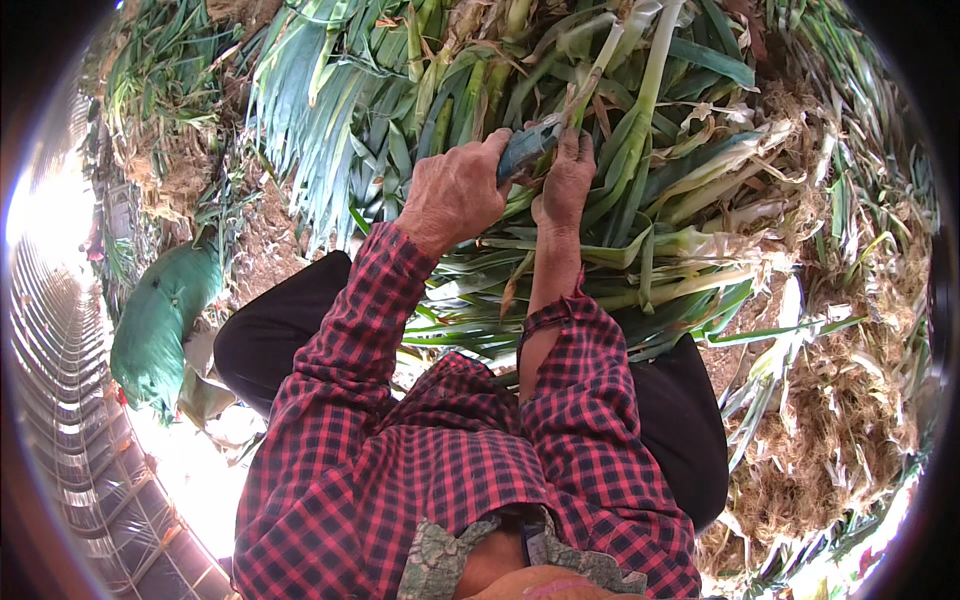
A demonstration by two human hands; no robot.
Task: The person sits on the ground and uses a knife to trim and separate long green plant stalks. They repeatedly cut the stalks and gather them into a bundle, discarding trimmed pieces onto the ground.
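Note:
My left hand [455, 193] grips a tool with a worn blue-green handle [529, 150]. The tool's far end lies against a leek stalk just by my right hand, and I cannot make out a blade. My right hand [567, 178] has its fingers curled around that leek stalk [592, 80], close beside the tool. Under and around both hands lies a thick heap of leeks [465, 112] with long green leaves. Some leeks [697, 289] lie sideways across the front of my lap, their pale ends pointing right.
On the right, a large heap of leeks with dry, hairy roots [840, 427] reaches past my knee. A stuffed green sack [166, 322] lies at the left, near ribbed translucent sheeting [56, 360]. More leeks [161, 82] are piled at the upper left beside bare soil [266, 232].

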